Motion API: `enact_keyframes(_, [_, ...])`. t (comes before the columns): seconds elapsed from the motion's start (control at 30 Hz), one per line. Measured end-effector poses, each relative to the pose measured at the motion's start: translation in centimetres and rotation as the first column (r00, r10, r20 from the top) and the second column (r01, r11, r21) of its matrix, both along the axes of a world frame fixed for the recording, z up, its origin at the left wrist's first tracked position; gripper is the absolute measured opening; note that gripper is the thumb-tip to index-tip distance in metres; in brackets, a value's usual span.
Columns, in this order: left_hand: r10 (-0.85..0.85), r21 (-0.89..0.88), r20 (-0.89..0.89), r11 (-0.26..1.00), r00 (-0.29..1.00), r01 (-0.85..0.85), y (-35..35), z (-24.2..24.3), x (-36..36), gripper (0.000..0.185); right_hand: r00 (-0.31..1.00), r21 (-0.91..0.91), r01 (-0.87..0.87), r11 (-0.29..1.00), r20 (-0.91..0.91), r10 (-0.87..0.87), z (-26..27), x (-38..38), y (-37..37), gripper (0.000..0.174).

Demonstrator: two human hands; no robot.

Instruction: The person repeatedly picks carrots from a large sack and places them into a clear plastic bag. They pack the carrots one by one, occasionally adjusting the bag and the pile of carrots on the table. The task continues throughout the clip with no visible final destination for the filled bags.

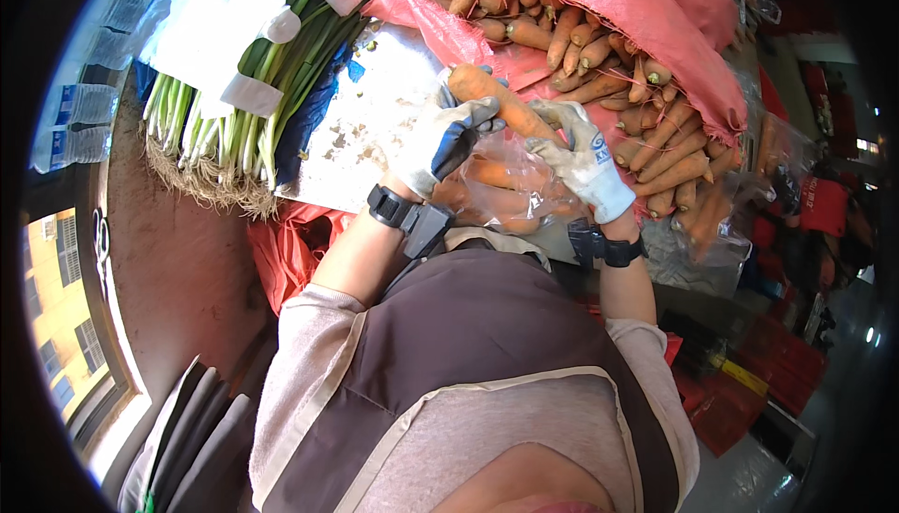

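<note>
Both hands wear whitish work gloves with grey-blue palms and hold one large carrot [502,102] slantwise between them. My left hand [449,134] grips its thick upper end, the fingers partly behind it. At its narrow lower end, my right hand [579,151] has fingers and thumb closed around the tip. Just below the hands lies a clear plastic bag [513,193] with several carrots inside. Beyond them, a torn pink woven sack [632,0] spills a heap of loose carrots [597,56] toward my right hand.
Bundled green onions [281,85], with roots showing and white wrapping, lie at the left on blue plastic. A soiled white board [358,127] is beside them. More bagged carrots [706,221] are at the right. Red plastic [298,253] hangs at the near left edge, and scissors [101,236] hang farther left.
</note>
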State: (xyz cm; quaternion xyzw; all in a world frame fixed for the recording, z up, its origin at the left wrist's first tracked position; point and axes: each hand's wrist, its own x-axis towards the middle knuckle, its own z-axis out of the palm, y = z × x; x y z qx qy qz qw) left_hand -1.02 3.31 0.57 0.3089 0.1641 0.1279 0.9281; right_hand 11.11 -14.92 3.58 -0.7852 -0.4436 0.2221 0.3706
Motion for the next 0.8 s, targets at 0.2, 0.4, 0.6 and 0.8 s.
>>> enact_keyframes(0.2, [-0.097,-0.033,0.091,0.994,0.991,0.101,0.1,-0.6,-1.1,0.055,0.962,-0.048,-0.003,0.999,-0.272,-0.011,-0.3,-1.3,0.0,0.051])
enact_keyframes(0.4, [-0.187,0.399,-0.174,0.885,0.967,0.242,1.9,5.7,-4.6,0.059,0.883,-0.039,0.079,0.996,-0.461,-0.088,1.3,-1.0,0.0,0.043])
enact_keyframes(0.6, [-0.148,0.358,-0.080,0.918,0.986,0.167,2.5,9.0,-7.8,0.064,0.607,0.179,-0.030,0.983,-0.778,0.160,4.1,-2.3,0.8,0.047])
enact_keyframes(0.8, [-0.064,0.254,-0.165,0.962,0.984,0.105,2.0,9.5,-8.0,0.075,0.964,-0.236,-0.253,0.938,-0.138,0.225,-2.4,-2.4,1.3,0.038])
